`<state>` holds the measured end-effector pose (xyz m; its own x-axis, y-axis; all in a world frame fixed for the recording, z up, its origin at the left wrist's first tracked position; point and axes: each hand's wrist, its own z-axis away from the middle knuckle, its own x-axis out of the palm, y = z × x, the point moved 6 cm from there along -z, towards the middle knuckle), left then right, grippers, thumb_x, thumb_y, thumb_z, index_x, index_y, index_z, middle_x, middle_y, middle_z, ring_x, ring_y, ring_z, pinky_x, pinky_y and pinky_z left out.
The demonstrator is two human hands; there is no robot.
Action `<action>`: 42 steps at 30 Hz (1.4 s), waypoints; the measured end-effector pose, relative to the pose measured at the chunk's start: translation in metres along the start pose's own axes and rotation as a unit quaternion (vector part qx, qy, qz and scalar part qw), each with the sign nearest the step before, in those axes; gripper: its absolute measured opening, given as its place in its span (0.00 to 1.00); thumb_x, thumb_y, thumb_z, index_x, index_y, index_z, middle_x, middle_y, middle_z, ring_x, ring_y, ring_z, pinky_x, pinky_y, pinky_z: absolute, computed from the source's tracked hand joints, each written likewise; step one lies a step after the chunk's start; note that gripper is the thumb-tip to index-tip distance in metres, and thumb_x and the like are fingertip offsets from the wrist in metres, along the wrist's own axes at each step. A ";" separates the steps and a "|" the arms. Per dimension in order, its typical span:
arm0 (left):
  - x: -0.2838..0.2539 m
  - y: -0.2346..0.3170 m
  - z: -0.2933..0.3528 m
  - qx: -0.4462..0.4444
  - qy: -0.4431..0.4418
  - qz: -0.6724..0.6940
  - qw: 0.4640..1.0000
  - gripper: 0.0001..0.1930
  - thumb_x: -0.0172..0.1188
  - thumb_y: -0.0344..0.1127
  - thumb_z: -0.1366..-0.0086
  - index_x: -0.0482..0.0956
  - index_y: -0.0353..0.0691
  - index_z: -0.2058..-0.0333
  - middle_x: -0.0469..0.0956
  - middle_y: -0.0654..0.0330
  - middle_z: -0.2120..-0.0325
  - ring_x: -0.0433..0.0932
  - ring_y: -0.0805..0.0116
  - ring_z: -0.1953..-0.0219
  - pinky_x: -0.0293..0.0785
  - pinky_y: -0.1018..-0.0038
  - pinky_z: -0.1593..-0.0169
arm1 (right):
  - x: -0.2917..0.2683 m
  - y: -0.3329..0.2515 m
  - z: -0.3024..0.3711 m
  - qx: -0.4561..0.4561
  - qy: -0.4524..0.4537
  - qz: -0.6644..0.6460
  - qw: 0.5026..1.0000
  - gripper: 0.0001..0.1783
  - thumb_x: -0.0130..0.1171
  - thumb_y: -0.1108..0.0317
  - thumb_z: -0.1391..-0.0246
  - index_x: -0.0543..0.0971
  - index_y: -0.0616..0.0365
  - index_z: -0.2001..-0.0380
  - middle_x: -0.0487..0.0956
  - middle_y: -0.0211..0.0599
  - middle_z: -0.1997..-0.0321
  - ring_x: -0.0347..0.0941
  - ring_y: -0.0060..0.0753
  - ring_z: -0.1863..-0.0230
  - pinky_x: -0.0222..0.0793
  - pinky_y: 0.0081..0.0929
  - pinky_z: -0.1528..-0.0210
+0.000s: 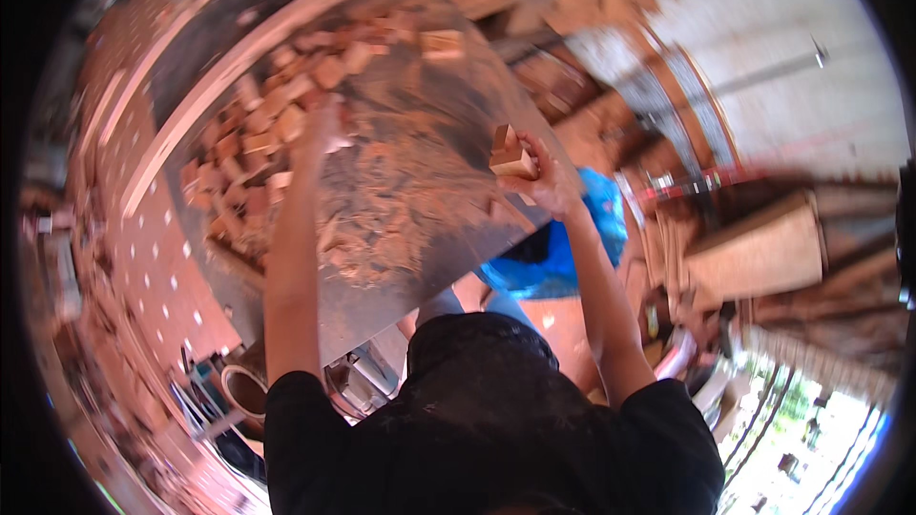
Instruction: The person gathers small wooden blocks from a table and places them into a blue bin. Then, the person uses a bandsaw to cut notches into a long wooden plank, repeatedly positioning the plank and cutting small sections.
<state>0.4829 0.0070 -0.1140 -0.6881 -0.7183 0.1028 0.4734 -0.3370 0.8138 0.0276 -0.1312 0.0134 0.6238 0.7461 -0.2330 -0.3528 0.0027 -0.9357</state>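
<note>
Head view: your right hand (pixel 546 181) pinches a wooden block (pixel 510 154); your outstretched left hand (pixel 322 126), blurred, grip indiscernible, reaches the block pile (pixel 258 148).

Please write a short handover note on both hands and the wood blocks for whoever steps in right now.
Left hand: reaching into the pile of wood blocks at the far left of the metal table; grip unclear through blur.
Right hand: holding one small wood block over the table's right edge.
Sawdust and chips cover the middle.
Done: one block taken up. Left: the pile remains.
</note>
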 end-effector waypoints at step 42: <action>0.046 0.134 0.072 0.233 0.198 -0.555 0.773 0.50 0.81 0.52 0.46 0.66 0.49 0.28 0.63 0.47 0.29 0.63 0.41 0.27 0.71 0.52 0.28 | 0.054 -0.088 -0.245 -0.183 0.041 0.425 0.886 0.50 0.78 0.62 0.53 0.66 0.47 0.27 0.65 0.47 0.25 0.62 0.64 0.26 0.64 0.52 0.27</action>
<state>0.4745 -0.0276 0.0407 -0.2620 -0.3050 -0.9156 -0.6015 -0.6904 0.4020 0.2631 -0.2539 0.0183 0.2956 0.3251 -0.8983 -0.4787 -0.7633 -0.4338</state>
